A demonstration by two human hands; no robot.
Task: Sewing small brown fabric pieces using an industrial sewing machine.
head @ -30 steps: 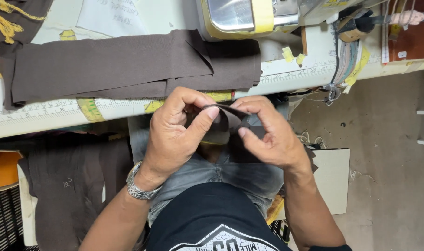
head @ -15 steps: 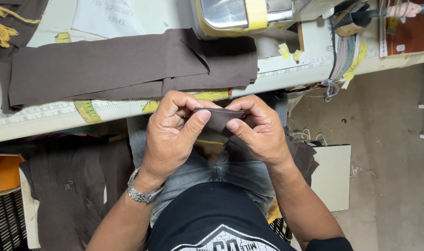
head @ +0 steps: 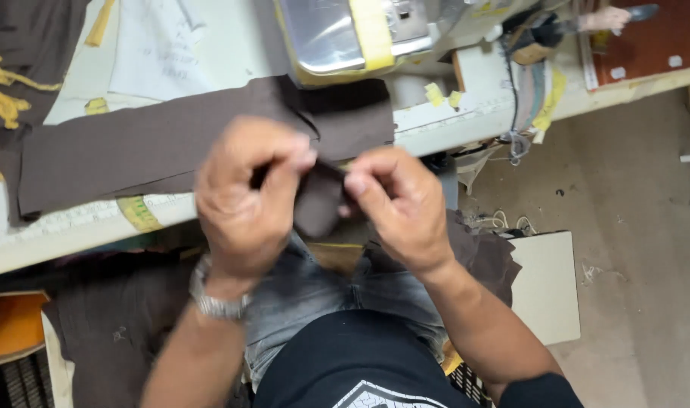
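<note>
Both of my hands hold one small dark brown fabric piece (head: 319,202) above my lap, just in front of the table edge. My left hand (head: 247,196) pinches its left side with thumb and fingers; a metal watch sits on that wrist. My right hand (head: 399,204) grips the right side. The piece hangs folded between them, and the fingers hide part of it. A long strip of the same brown fabric (head: 171,143) lies flat on the sewing table (head: 73,234) right behind my hands.
A sewing machine (head: 352,30) with a yellow band stands at the table's back. Papers (head: 160,49) lie at the back left. More brown cloth (head: 111,332) hangs at the lower left. A pale board (head: 545,283) rests on the floor at right.
My hands rose toward the table edge and drew closer together. The small piece, held flat and stretched before, now hangs folded downward between them.
</note>
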